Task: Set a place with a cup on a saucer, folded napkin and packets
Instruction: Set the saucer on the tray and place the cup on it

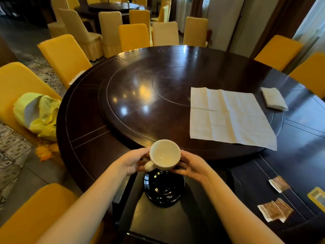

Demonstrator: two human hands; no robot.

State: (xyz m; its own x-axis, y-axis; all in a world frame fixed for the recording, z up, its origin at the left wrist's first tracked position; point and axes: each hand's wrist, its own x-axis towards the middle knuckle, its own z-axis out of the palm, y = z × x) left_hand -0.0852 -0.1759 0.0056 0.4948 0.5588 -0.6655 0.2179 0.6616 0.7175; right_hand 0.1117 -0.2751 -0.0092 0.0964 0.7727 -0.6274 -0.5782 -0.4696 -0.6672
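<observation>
We grip the upright cup (pixel 165 154) with our left hand (pixel 132 162) and right hand (pixel 191 166) just above the saucer (pixel 164 188), handle pointing left

A restaurant or banquet dining hall. A large round dark wooden table (pixel 98 138) fills the view, with a raised rotating centre disc (pixel 140 95) of the kind used for shared dishes. Chairs in yellow fabric covers (pixel 65 57) ring it closely. Behind, a second round dark table (pixel 114 6) stands surrounded by more chairs in pale pleated covers (pixel 109 30). The floor is tiled, with patterned carpet (pixel 12 152) at the left.
</observation>
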